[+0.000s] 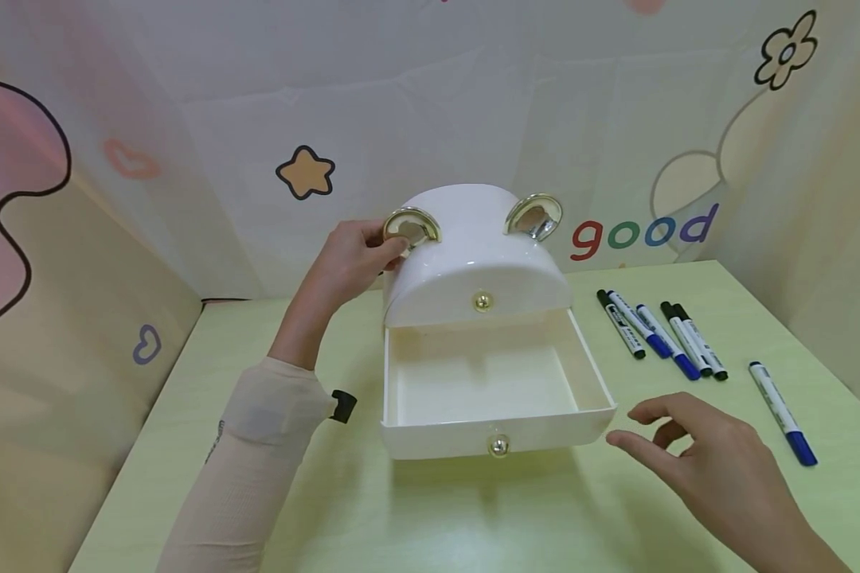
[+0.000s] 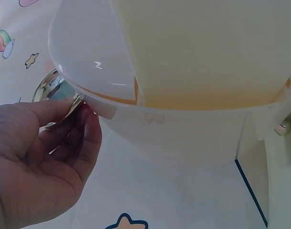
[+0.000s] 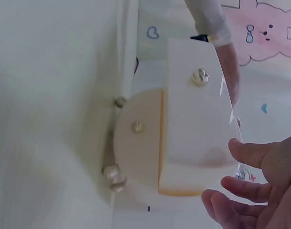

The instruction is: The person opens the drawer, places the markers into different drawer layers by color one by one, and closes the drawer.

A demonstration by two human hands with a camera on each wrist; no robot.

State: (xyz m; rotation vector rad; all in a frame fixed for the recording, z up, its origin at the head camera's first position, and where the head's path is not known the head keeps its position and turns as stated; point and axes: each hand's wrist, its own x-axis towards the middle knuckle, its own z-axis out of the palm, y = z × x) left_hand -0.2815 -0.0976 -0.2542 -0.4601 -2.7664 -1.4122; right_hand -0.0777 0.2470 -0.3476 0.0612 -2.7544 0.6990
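Observation:
A white drawer box (image 1: 466,231) with two gold, ear-shaped trims and small round legs stands on the table. Its drawer (image 1: 498,435) is pulled out toward me, with the bare white inner floor showing and a gold knob (image 1: 498,445) at the front. My left hand (image 1: 351,259) pinches the left gold ear (image 1: 414,227) between thumb and fingers, also seen from below in the left wrist view. Beside the drawer's front right corner, my right hand (image 1: 717,461) holds nothing, its fingers and thumb spread apart and loosely bent.
Several markers (image 1: 659,334) with black or blue caps lie behind and right of the box. One blue-capped marker (image 1: 783,414) lies apart, nearer the table's right edge. A printed curtain (image 1: 459,119) hangs close behind the table.

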